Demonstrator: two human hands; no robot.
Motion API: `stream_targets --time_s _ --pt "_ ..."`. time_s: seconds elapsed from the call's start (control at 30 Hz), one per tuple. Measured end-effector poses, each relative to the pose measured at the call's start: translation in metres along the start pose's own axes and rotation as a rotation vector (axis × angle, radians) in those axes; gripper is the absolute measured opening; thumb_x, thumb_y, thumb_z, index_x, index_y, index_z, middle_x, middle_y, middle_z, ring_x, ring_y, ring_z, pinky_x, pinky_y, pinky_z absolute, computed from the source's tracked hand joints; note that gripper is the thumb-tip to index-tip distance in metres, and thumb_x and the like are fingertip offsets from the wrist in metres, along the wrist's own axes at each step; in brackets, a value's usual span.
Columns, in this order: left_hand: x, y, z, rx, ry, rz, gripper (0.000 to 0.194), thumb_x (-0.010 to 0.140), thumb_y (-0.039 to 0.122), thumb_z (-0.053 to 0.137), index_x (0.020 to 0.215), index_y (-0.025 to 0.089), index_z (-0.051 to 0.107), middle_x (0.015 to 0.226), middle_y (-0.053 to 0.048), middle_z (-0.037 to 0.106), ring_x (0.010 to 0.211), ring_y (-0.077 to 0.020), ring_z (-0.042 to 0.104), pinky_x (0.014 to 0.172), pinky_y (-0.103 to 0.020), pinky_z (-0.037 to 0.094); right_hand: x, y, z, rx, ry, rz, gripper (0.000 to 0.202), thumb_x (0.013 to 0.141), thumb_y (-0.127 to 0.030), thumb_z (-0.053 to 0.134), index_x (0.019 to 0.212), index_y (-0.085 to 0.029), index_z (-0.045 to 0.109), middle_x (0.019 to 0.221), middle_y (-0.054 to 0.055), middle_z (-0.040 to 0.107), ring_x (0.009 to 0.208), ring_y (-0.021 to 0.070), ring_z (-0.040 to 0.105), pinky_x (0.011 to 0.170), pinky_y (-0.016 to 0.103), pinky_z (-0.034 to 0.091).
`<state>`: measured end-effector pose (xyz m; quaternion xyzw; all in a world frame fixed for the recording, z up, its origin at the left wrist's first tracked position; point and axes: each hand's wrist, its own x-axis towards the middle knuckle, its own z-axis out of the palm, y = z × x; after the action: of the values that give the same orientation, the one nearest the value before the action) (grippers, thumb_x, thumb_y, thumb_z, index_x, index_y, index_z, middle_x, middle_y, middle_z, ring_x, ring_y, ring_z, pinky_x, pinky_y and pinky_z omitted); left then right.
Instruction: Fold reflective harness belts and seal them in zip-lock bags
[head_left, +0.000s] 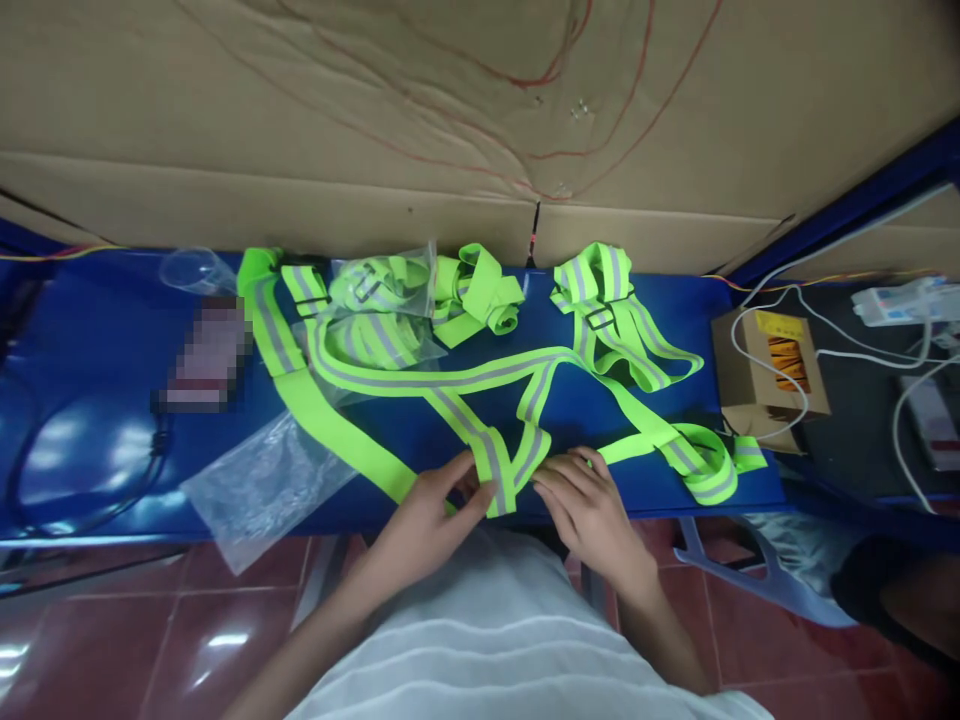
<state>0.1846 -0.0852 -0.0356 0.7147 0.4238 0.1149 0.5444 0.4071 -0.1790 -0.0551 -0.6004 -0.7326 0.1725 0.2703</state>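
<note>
A neon-yellow reflective strap harness with a grey stripe lies spread along the blue table. Its two short bands meet in a V near the front edge. There my left hand pinches the joined end of the strap. My right hand is just right of the V, fingers curled on the strap; its fingertips are partly hidden. Behind the harness sit bagged folded straps, a loose strap bundle and another bundle with a black buckle.
On the left are an empty clear plastic bag, a blurred-out phone-like object and a clear cup. A cardboard box and white cables stand at the right. Cardboard walls the back; another person sits at right.
</note>
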Motion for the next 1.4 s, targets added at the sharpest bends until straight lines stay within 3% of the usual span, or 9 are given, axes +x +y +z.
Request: stream_targets --time_s 0.23,0.5,0.6,0.73,0.83,1.03,1.13,1.27,1.4 --pt "0.020 -0.018 0.003 -0.236 0.177 -0.051 0.032 0.104 0.045 0.049 0.125 0.020 0.052 0.078 0.001 0.063 0.061 -0.0130 0.057 0.056 -0.022 0.042 0.005 -0.006 0.017 -0.082 -0.033 -0.017 0.040 0.104 -0.049 0.056 0.129 -0.019 0.063 0.117 0.008 0.075 0.110 0.0240 0.068 0.117 0.050 0.028" --pt "0.015 -0.018 -0.008 0.270 0.303 -0.180 0.015 0.098 0.037 0.055 0.102 0.023 0.054 0.068 0.004 0.065 0.058 -0.0153 0.063 0.057 -0.023 0.037 -0.010 0.016 0.023 -0.192 -0.072 -0.127 0.032 0.102 -0.039 0.064 0.126 -0.019 0.067 0.124 0.008 0.073 0.114 0.0246 0.066 0.115 0.050 0.041" --pt "0.010 -0.020 -0.009 0.009 0.326 -0.144 0.021 0.097 0.042 0.059 0.104 0.022 0.058 0.070 0.004 0.064 0.061 -0.0134 0.060 0.058 -0.021 0.040 -0.016 0.023 0.020 -0.186 -0.051 -0.152 0.029 0.102 -0.036 0.065 0.125 -0.018 0.068 0.125 0.009 0.073 0.117 0.0241 0.066 0.112 0.047 0.046" --pt "0.013 -0.030 -0.015 -0.394 0.627 -0.123 0.030 0.089 0.042 0.074 0.104 0.020 0.059 0.066 0.007 0.052 0.057 -0.0087 0.050 0.054 -0.017 0.038 -0.024 0.032 0.012 -0.187 -0.061 -0.173 0.025 0.105 -0.024 0.058 0.128 -0.017 0.067 0.127 0.008 0.074 0.120 0.0216 0.066 0.111 0.044 0.048" --pt "0.019 -0.035 -0.025 -0.533 0.861 -0.070 0.037 0.082 0.036 0.083 0.104 0.020 0.058 0.066 0.009 0.048 0.057 -0.0056 0.044 0.056 -0.014 0.038 -0.029 0.040 0.006 -0.209 -0.054 -0.180 0.031 0.105 -0.010 0.051 0.131 -0.017 0.066 0.128 0.008 0.074 0.121 0.0206 0.066 0.110 0.043 0.048" --pt "0.036 -0.031 -0.040 -0.649 1.053 0.081 0.054 0.062 0.031 0.096 0.098 0.019 0.058 0.071 0.009 0.054 0.064 -0.0055 0.049 0.066 -0.014 0.045 -0.035 0.051 -0.008 -0.203 -0.024 -0.126 0.035 0.102 -0.005 0.053 0.133 -0.017 0.064 0.124 0.007 0.075 0.115 0.0215 0.068 0.106 0.042 0.051" --pt "0.033 -0.034 -0.040 -0.595 1.024 0.021 0.050 0.066 0.032 0.093 0.100 0.020 0.060 0.069 0.009 0.055 0.063 -0.0059 0.051 0.063 -0.013 0.044 -0.039 0.056 -0.018 -0.230 0.046 -0.072 0.034 0.100 -0.008 0.060 0.133 -0.017 0.063 0.124 0.010 0.074 0.118 0.0239 0.067 0.107 0.044 0.051" --pt "0.018 -0.045 -0.037 -0.337 0.773 -0.123 0.046 0.073 0.034 0.087 0.110 0.021 0.064 0.070 0.007 0.059 0.063 -0.0082 0.056 0.059 -0.015 0.044 -0.056 0.066 -0.042 -0.304 0.194 -0.009 0.040 0.095 -0.016 0.071 0.134 -0.021 0.063 0.123 0.011 0.072 0.119 0.0261 0.066 0.107 0.046 0.050" --pt "0.007 -0.049 -0.034 -0.230 0.708 -0.119 0.045 0.073 0.036 0.086 0.111 0.020 0.066 0.070 0.005 0.061 0.063 -0.0090 0.056 0.058 -0.016 0.045 -0.084 0.079 -0.068 -0.467 0.266 0.256 0.052 0.092 -0.036 0.077 0.139 -0.025 0.059 0.137 0.014 0.065 0.130 0.0352 0.059 0.110 0.054 0.042"
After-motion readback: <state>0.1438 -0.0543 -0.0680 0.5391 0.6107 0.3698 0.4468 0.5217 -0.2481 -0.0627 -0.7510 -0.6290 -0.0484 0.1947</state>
